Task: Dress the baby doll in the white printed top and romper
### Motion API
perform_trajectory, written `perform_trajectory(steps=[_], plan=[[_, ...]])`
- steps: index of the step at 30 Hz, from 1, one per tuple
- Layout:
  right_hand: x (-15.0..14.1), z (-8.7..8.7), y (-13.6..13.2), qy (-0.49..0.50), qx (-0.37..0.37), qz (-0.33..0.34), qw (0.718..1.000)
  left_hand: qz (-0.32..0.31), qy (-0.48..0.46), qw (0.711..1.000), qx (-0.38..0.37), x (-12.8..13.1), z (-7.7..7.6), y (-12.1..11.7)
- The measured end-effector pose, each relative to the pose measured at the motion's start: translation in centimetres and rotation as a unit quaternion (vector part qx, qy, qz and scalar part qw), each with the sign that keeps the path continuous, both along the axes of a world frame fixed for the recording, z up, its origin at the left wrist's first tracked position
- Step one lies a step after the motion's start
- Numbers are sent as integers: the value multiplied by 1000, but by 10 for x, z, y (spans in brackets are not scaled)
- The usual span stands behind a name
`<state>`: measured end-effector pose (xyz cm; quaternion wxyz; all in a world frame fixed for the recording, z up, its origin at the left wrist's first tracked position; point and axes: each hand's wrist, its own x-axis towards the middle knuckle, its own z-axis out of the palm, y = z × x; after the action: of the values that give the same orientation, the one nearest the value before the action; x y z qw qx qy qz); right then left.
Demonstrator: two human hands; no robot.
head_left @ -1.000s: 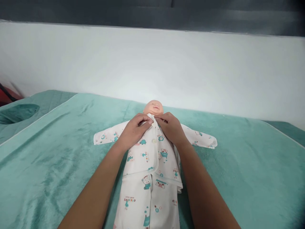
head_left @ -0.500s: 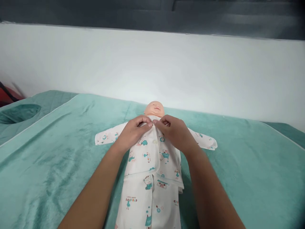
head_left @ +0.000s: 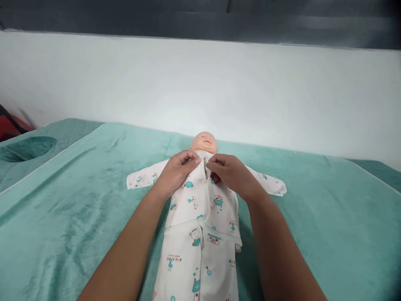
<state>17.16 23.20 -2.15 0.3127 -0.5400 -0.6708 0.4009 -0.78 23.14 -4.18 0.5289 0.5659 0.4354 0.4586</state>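
A baby doll (head_left: 204, 142) lies on its back, dressed in a white printed shirt (head_left: 191, 205) and matching white printed pants (head_left: 181, 263). Both long sleeves stretch out to the sides. Just below the doll's neck, my left hand (head_left: 179, 169) pinches one front edge of the shirt between thumb and fingers. Opposite it, my right hand (head_left: 230, 173) is closed on the other front edge. Between them the shirt front parts in a narrow gap near the collar, while lower down the two halves overlap. The doll's own hands are hidden in the sleeves.
A teal plush cover (head_left: 328, 217) spreads under the doll. At the far left it has a round hollow (head_left: 29, 148), with a red and black object (head_left: 11, 125) behind. A white wall (head_left: 200, 83) rises beyond, under a dark band (head_left: 125, 16).
My right hand has drawn slightly away from my left, and a gap has opened between the shirt's front edges at the collar. My left hand has barely moved.
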Motion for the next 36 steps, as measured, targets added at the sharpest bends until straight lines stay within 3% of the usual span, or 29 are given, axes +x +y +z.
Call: perform_trajectory(steps=[5,20,27,36], plan=[[4,-10,5,173,-41,29,984,-10,12,1000,23,4,1,-3],[4,-26,4,258,-61,52,963,15,17,999,31,7,-2,1],[6,-24,-1,185,-31,27,982,32,41,999,14,6,0,-1],[1,-26,1,75,87,5,993,14,108,993,44,2,3,-4]])
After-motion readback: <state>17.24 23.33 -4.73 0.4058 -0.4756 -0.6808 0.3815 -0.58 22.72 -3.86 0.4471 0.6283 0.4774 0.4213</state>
